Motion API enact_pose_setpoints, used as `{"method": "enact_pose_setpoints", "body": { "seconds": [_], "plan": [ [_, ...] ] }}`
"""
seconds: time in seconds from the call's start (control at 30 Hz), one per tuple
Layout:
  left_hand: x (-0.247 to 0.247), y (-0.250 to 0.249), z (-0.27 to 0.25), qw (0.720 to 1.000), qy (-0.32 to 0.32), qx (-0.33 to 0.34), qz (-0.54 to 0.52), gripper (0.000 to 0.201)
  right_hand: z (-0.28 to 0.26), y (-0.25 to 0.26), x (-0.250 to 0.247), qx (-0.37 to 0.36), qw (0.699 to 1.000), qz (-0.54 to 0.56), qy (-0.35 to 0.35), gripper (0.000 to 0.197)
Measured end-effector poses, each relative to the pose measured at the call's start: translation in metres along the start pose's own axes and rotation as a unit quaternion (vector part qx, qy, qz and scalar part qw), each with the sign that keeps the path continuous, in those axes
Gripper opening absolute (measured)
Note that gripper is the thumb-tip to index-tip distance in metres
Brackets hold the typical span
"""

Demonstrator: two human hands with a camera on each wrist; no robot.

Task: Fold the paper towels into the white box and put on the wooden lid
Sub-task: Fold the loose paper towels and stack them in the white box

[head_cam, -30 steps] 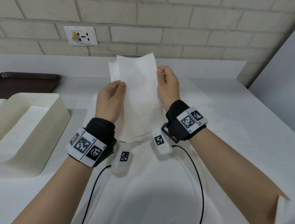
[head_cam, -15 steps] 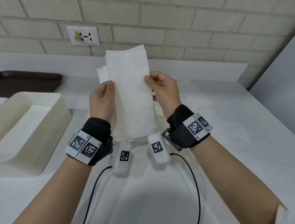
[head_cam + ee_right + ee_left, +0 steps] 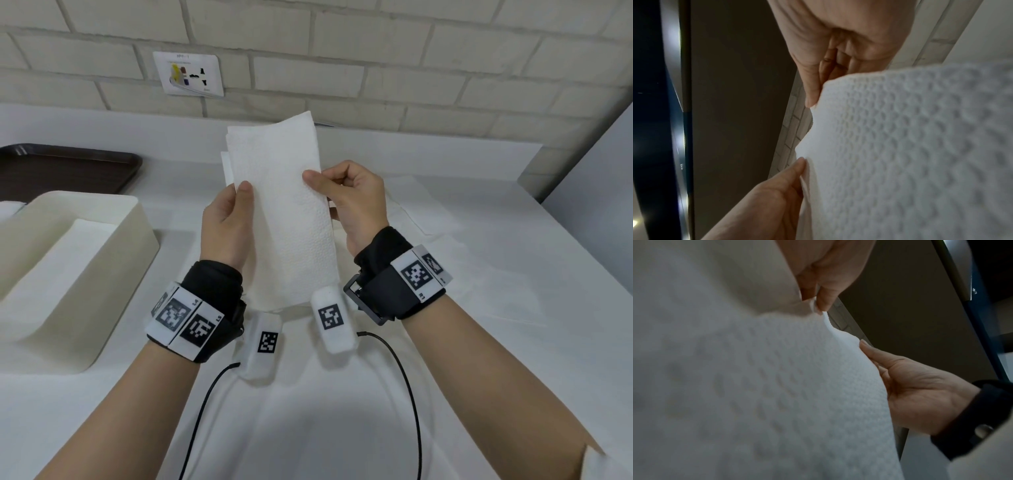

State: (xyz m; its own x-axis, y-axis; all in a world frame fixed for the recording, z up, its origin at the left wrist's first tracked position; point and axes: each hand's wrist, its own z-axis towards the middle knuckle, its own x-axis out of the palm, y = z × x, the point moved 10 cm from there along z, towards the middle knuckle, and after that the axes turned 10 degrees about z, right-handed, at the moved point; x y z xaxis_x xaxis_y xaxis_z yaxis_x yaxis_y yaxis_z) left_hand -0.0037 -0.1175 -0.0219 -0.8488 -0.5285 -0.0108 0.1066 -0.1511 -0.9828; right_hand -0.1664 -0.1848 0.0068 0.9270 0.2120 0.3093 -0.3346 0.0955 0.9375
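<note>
- The paper towel (image 3: 284,219) is held upright in the air above the table (image 3: 513,308), between the two hands, in front of the brick wall (image 3: 411,51).
- Compared with one second ago, the sheet is now narrower and taller – the two side edges have been brought toward each other, so a long strip is formed.
- The left hand (image 3: 226,222) is closed on the left edge: the thumb is pressed on the front face and the other fingers are hidden behind the paper.
- The right hand (image 3: 352,202) is closed on the right edge; the thumb and the curled fingers are pinched on it, as is also seen in the left wrist view.
- Both hands have been moved closer together and a little lower since half a second ago.
- This is judged to mean that the lengthwise fold is nearly finished – the strip can probably be folded once more or carried to the box.
- The white box (image 3: 113,260) stands to the left on the table, apart from the hands, and a folded white layer is already seen inside it.
- A dark tray (image 3: 68,171) lies behind the box.
- The wooden lid is not seen in any view, so this step is judged as not yet begun.
- More flat sheets (image 3: 421,209) seem to lie on the table behind the right hand, so more folding is probably left.
</note>
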Motion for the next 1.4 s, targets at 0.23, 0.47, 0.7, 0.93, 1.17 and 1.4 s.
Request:
{"method": "enact_pose_setpoints", "body": {
  "seconds": [0.23, 0.47, 0.7, 0.93, 1.17, 1.4],
  "plan": [
    [-0.01, -0.011, 0.003, 0.998, -0.035, 0.039, 0.024, 0.025, 0.002, -0.007, 0.011, -0.027, 0.984, -0.173, 0.016, 0.01],
    [-0.028, -0.013, 0.01, 0.996, -0.056, 0.06, 0.041, 0.012, -0.003, -0.041, 0.039, 0.075, 0.973, -0.176, 0.132, 0.048],
    [-0.031, 0.042, 0.01, 0.973, 0.118, -0.13, 0.153, 0.034, 0.002, -0.047, 0.049, 0.021, 0.966, -0.232, 0.109, 0.014],
    [-0.052, 0.006, 0.017, 0.971, 0.017, -0.014, 0.238, 0.03, -0.009, -0.062, 0.08, 0.047, 0.944, -0.247, 0.216, 0.045],
    [-0.054, -0.007, 0.021, 0.961, 0.059, 0.047, 0.266, 0.049, -0.003, -0.042, 0.094, -0.041, 0.976, -0.156, 0.144, 0.018],
    [-0.057, -0.001, 0.021, 0.962, 0.041, 0.053, 0.263, 0.044, -0.004, -0.059, 0.103, -0.01, 0.966, -0.201, 0.163, 0.02]
  ]
}}
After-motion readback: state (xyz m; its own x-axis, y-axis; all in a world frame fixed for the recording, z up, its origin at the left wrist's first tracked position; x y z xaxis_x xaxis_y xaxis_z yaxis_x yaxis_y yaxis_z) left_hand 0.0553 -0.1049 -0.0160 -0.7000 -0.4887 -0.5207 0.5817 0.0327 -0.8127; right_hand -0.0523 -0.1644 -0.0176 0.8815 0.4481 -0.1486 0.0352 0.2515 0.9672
